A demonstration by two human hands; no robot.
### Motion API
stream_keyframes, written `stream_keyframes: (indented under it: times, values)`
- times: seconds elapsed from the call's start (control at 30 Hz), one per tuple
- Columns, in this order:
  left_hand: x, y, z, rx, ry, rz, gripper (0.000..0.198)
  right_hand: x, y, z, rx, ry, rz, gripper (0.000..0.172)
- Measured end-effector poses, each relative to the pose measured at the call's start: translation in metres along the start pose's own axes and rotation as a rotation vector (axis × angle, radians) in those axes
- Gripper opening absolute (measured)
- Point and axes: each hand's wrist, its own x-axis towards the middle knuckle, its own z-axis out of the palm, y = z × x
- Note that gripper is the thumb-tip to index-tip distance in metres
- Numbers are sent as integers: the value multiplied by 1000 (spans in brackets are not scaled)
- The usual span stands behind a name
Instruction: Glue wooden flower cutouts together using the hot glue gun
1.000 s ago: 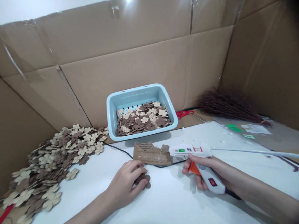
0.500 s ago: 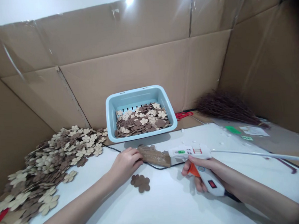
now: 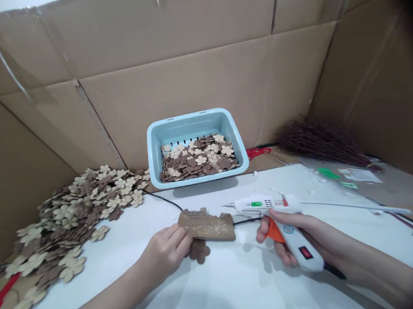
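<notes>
My left hand [image 3: 171,250] is closed on the left end of a torn, ridged piece of brown cardboard [image 3: 207,226], which has whitish glue smears on it. Just below the cardboard, partly covered by it and by my fingers, lie brown flower cut-outs [image 3: 200,252] on the white tabletop. My right hand [image 3: 295,235] grips a white hot glue gun [image 3: 305,255] by its handle, fingers at the orange trigger. Its metal nozzle points left, just above the cardboard's right part and apart from it. A long glue stick [image 3: 356,206] sticks out of the gun's back.
A light blue basket [image 3: 153,162] holding cream and brown flowers stands at the back. At left spreads a large pile of flower cut-outs [image 3: 87,203]. Red scissors [image 3: 258,152], a bundle of dark twigs [image 3: 328,140] and green paper [image 3: 328,173] lie at back right. Cardboard walls [image 3: 174,82] surround the table.
The cardboard has come down and closer, now partly over the brown flowers, with my left hand moving along. The glue gun's nozzle, formerly hidden at the cardboard, now shows clear of it.
</notes>
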Motion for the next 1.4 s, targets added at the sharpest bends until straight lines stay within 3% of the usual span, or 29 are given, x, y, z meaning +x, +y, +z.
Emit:
stream_keyframes:
  times: [0.13, 0.23, 0.33, 0.43, 0.63, 0.9, 1.2, 1.4]
  values:
    - [-10, 13, -12, -70, -42, -116, 15, 0, 2, 1, 77, -75, 0, 39]
    - [-10, 24, -20, -250, -30, -273, 18, 1, 2, 2, 97, -97, -5, 40]
    - [-8, 36, -25, -433, -95, -362, 21, 3, 2, 2, 129, -104, -1, 42]
    - [-7, 43, -26, -451, -188, -368, 25, 4, 4, -1, 177, -134, 9, 43]
    - [-12, 42, -22, -441, -263, -424, 28, 5, 8, -9, 243, -183, 18, 44]
    - [-13, 43, -27, -457, -238, -430, 11, 3, 2, -5, 193, -148, 31, 53]
    - [-16, 38, -23, -480, -212, -496, 12, 0, -5, -1, 109, -66, 59, 55]
    - [-15, 39, -22, -477, -218, -499, 11, -1, -7, 0, 194, -55, 36, 64]
